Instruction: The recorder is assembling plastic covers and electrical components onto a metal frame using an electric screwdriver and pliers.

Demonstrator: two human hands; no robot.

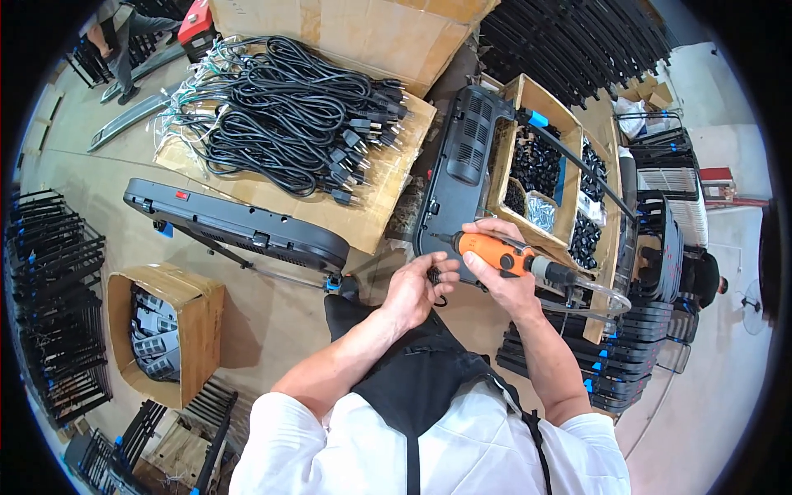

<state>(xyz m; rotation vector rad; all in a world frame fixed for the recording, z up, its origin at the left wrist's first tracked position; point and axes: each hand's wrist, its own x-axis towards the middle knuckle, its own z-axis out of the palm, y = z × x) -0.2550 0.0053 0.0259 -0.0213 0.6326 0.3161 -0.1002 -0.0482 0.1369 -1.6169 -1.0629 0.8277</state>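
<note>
My right hand [503, 285] is wrapped round an orange electric screwdriver [488, 251], its dark bit pointing left. A cable and a clear hose trail from the tool's rear end. Just below the bit, my left hand [417, 290] is half curled, palm up, round small black parts [435, 275] too small to name. Ahead of both hands a black plastic housing [452, 186] with vent slots lies lengthwise, its near end partly behind the screwdriver and right hand. To its right stands a cardboard parts box [495, 198] holding black pieces [536, 161] and silver screws [540, 212].
Coiled black power cords [280, 115] are heaped on cardboard [388, 194] at the far left. A second black housing [239, 221] stands before them. An open carton [202, 338] of grey parts is at left. Black frames [577, 41] are stacked around; other people are in the background.
</note>
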